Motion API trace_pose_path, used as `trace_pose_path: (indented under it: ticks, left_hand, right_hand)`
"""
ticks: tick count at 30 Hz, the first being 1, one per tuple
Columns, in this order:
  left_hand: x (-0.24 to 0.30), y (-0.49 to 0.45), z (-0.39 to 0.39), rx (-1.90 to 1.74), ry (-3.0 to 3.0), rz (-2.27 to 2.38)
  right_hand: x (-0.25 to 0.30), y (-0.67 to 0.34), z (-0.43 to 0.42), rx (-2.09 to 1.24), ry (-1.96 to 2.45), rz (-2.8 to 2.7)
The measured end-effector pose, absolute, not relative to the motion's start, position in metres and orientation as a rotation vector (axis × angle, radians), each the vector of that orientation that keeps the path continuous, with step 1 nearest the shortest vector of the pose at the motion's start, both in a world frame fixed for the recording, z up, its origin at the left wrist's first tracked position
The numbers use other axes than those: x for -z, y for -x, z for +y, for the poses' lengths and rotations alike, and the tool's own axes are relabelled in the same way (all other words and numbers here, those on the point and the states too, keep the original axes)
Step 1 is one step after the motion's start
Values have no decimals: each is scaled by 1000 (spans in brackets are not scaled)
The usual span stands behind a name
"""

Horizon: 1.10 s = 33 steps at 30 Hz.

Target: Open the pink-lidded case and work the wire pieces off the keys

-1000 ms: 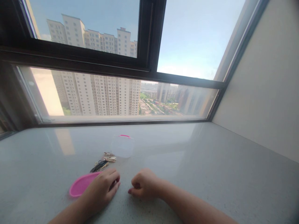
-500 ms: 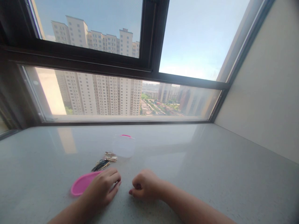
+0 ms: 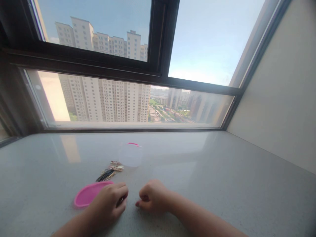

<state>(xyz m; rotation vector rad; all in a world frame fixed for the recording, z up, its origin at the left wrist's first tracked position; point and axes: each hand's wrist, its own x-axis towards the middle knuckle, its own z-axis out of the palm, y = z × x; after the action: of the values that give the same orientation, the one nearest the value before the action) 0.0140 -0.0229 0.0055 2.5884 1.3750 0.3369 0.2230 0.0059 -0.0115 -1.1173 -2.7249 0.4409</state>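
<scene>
My left hand rests at the sill's near side with its fingers curled in and the thumb close to them. If anything is pinched there, I cannot make it out. My right hand is a short way to the right, folded with thumb and forefinger together; what they may hold is hidden. A pink oval lid lies flat, partly behind my left hand and forearm. Just beyond it sit a bundle of dark cords and a pale bundle of cords or clips, too small to name exactly.
A translucent plastic box with a pink handle stands beyond the bundles. All lie on a pale, glossy window sill. A dark-framed window closes off the far side, and a plain wall the right.
The fingers of my left hand have curled further in, toward the thumb. My right hand has stayed almost where it was. The lid, bundles and box have not moved.
</scene>
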Motion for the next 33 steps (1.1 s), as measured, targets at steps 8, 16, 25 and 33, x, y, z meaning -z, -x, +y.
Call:
trace_pose_path:
  ticks: [8,16,25,33]
  left_hand:
    - [-10,-15,-20,-299,-2521,1443]
    - [-8,-14,-18,-299,-2486,1451]
    - [-11,-15,-19,-270,-2482,1449]
    - [-6,-13,-18,-242,-2490,1453]
  right_hand:
    - [11,-224,5,-433,1114,-2736]
    - [9,-223,5,-439,1096,-2736]
    - [8,-224,4,-446,1083,-2745]
    - [6,-223,4,-424,1101,-2777]
